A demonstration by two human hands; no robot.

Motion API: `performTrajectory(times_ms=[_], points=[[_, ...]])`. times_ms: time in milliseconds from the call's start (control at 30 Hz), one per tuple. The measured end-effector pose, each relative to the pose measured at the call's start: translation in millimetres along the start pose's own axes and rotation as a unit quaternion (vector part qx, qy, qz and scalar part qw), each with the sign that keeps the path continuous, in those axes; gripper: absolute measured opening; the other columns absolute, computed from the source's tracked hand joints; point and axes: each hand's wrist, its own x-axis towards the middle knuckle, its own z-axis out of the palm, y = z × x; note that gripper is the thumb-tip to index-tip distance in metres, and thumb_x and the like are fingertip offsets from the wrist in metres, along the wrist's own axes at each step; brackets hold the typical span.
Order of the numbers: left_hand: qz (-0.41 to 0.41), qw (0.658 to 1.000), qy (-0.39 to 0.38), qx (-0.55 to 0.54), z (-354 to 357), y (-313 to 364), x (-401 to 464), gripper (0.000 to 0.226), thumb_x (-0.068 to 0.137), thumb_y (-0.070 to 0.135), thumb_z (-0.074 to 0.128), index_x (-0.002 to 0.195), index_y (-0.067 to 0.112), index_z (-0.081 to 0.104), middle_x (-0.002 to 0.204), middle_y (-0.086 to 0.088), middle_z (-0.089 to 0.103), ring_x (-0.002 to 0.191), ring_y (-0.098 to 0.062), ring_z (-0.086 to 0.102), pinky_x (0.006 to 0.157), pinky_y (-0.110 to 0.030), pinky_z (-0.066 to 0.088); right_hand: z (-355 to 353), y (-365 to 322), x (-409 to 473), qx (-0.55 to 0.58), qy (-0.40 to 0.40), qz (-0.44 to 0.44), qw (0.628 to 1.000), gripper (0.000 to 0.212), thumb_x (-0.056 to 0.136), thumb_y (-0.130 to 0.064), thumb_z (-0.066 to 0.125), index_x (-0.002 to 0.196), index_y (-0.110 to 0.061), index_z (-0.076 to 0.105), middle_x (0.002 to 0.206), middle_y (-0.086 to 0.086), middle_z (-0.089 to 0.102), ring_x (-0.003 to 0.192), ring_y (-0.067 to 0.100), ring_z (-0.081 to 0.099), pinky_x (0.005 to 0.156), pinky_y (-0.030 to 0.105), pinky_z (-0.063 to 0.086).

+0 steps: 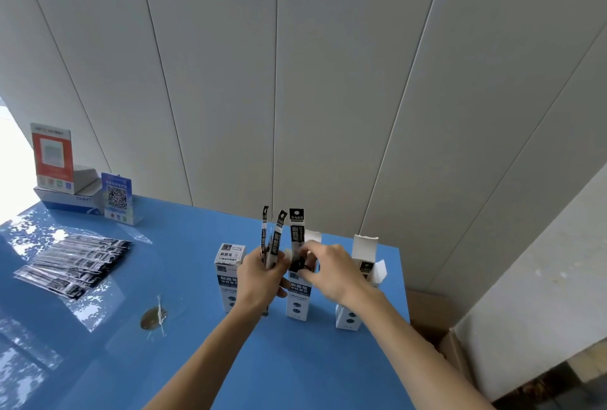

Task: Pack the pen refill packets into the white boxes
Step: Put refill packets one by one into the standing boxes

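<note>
Three white boxes stand upright on the blue table [197,360]. The left box [228,265] is closed. The middle box [297,303] is open, and one black refill packet [296,229] stands upright over its mouth, pinched by my right hand [331,270]. The right box [363,253] has its flaps up, with a packet top showing inside. My left hand [259,276] grips two upright refill packets [272,235] between the left and middle boxes. A fanned pile of several more packets [74,263] lies flat at the left.
A red sign [52,156] and a blue QR-code card [116,196] stand by a small box at the back left. A brown spot [152,317] marks the table. An open cardboard carton [443,334] sits past the table's right edge. A panelled wall is close behind.
</note>
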Motion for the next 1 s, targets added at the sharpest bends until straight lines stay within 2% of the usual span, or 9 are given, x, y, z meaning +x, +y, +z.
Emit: performTrajectory(times_ms=[233,367,433,533,600,633,733,900,1000], points=[[-0.005,1.0,0.001,-0.006,1.2,-1.0,0.6,0.02,0.09,0.014,0.066,0.085,-0.005,0.061,0.066,-0.008,0.065,0.048,-0.019,0.065,0.04,-0.025,0.048,6.5,-0.3,-0.3,-0.051,0.037,-0.035,0.997,0.014,0.09,-0.018,0.056,0.1,-0.016,0.066,0.099,0.002,0.068,0.092,0.022,0.061,0.078,0.037,0.052],[-0.009,1.0,0.002,-0.006,0.9,-1.3,1.1,0.021,0.09,0.015,0.066,0.085,-0.005,0.061,0.065,-0.007,0.064,0.049,-0.019,0.065,0.041,-0.025,0.048,8.7,3.7,2.1,-0.023,0.027,-0.012,0.999,0.018,0.089,-0.025,0.055,0.089,-0.016,0.071,0.087,0.002,0.07,0.081,0.02,0.063,0.074,0.04,0.055],[-0.009,1.0,0.001,-0.009,0.8,-0.4,0.3,0.024,0.09,0.018,0.067,0.085,-0.005,0.061,0.066,-0.006,0.064,0.048,-0.019,0.064,0.041,-0.025,0.048,3.5,5.2,6.6,0.023,0.115,0.0,0.993,0.018,0.088,-0.03,0.059,0.082,-0.016,0.068,0.081,-0.002,0.067,0.074,0.016,0.061,0.07,0.04,0.054],[-0.012,1.0,0.002,-0.012,0.7,-0.4,-0.6,0.024,0.089,0.018,0.067,0.087,-0.005,0.061,0.068,-0.011,0.064,0.05,-0.02,0.065,0.042,-0.025,0.049,-12.1,-1.7,14.1,0.126,0.219,0.011,0.967,0.027,0.085,-0.034,0.067,0.107,-0.021,0.061,0.092,-0.005,0.059,0.076,0.012,0.054,0.072,0.031,0.051],[-0.013,1.0,0.003,-0.012,0.8,-0.9,-0.9,0.022,0.089,0.016,0.067,0.087,-0.005,0.061,0.069,-0.011,0.063,0.05,-0.021,0.065,0.042,-0.025,0.049,-21.7,-8.6,20.8,0.182,0.194,0.013,0.964,0.046,0.083,-0.036,0.071,0.124,-0.024,0.054,0.1,-0.007,0.056,0.074,0.011,0.051,0.071,0.026,0.049],[-0.013,1.0,0.003,-0.012,1.1,-1.0,-1.0,0.022,0.089,0.016,0.067,0.087,-0.005,0.06,0.068,-0.011,0.063,0.051,-0.021,0.065,0.042,-0.026,0.05,-24.5,-11.7,24.0,0.186,0.184,-0.001,0.965,0.044,0.083,-0.033,0.071,0.123,-0.024,0.055,0.097,-0.009,0.056,0.069,0.01,0.05,0.069,0.025,0.048],[-0.013,1.0,0.004,-0.005,1.5,-1.4,-1.1,0.022,0.089,0.016,0.067,0.086,-0.005,0.06,0.067,-0.011,0.062,0.051,-0.022,0.066,0.043,-0.026,0.05,-25.5,-18.3,29.5,0.121,0.171,-0.061,0.976,0.014,0.088,-0.023,0.067,0.097,-0.014,0.069,0.077,-0.009,0.061,0.062,0.009,0.05,0.064,0.025,0.046],[-0.008,1.0,0.004,0.0,2.0,-1.1,-1.4,0.017,0.089,0.01,0.065,0.086,-0.006,0.06,0.068,-0.011,0.063,0.05,-0.02,0.065,0.042,-0.025,0.049,-14.5,-10.0,26.4,-0.107,-0.051,0.012,0.993,0.015,0.091,-0.02,0.061,0.103,-0.013,0.065,0.099,0.009,0.064,0.085,0.027,0.06,0.068,0.034,0.047],[-0.004,1.0,0.002,0.001,2.4,-0.3,-2.1,0.017,0.089,0.01,0.065,0.084,-0.006,0.061,0.065,-0.008,0.064,0.05,-0.021,0.066,0.042,-0.026,0.049,-12.0,-9.7,21.0,-0.089,-0.054,0.019,0.994,0.023,0.09,-0.019,0.059,0.113,-0.013,0.058,0.103,0.006,0.061,0.089,0.026,0.058,0.07,0.036,0.047]])
